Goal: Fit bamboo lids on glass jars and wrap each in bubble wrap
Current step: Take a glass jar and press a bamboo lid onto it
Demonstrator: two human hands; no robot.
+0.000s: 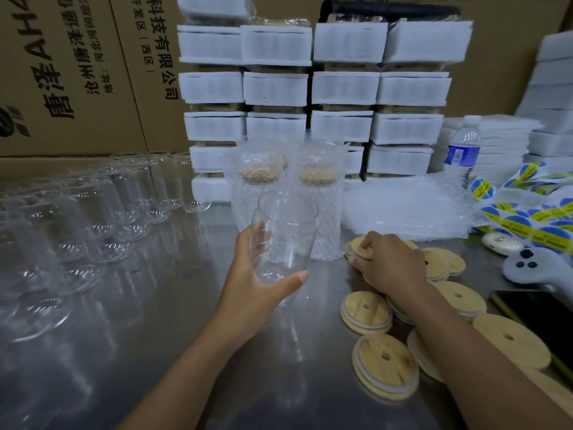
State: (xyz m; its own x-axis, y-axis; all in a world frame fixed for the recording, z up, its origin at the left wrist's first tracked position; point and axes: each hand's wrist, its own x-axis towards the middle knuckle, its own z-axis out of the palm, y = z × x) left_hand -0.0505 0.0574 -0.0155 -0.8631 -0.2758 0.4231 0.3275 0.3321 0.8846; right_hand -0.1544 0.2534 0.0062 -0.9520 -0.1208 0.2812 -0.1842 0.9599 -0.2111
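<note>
My left hand (251, 274) grips an open, empty glass jar (286, 231) standing upright near the table's middle, fingers curled round its left side and thumb across its lower front. My right hand (387, 265) pinches a round bamboo lid (359, 248) at the far end of a scatter of several bamboo lids (384, 364) on the right. Two lidded jars wrapped in bubble wrap (322, 209) stand just behind the held jar. A stack of bubble wrap sheets (406, 209) lies behind my right hand.
Rows of empty glass jars (93, 218) fill the table's left side. Foam-wrapped packages (310, 88) are stacked at the back before cardboard boxes. At right are a water bottle (462, 147), blue-yellow sticker sheets (539, 218), a white controller (527, 268) and a phone (539, 318).
</note>
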